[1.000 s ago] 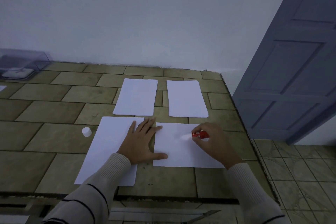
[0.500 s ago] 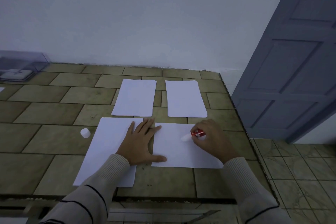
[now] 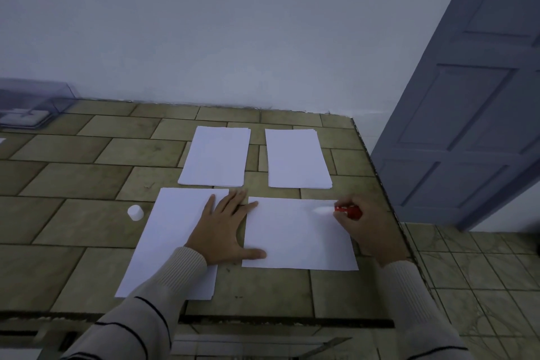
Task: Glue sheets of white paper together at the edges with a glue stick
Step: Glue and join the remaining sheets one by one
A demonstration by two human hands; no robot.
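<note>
Gluing a sheet [image 3: 298, 238] by the tabletop's [image 3: 73, 181] right edge.
A cap [image 3: 135, 212] stands left of a paper stack [image 3: 172, 231]; the left hand [image 3: 225, 232] lies spread, thumb on the sheet; the right hand [image 3: 368, 232] pinches the glue stick [image 3: 348, 210] at its far right corner.
</note>
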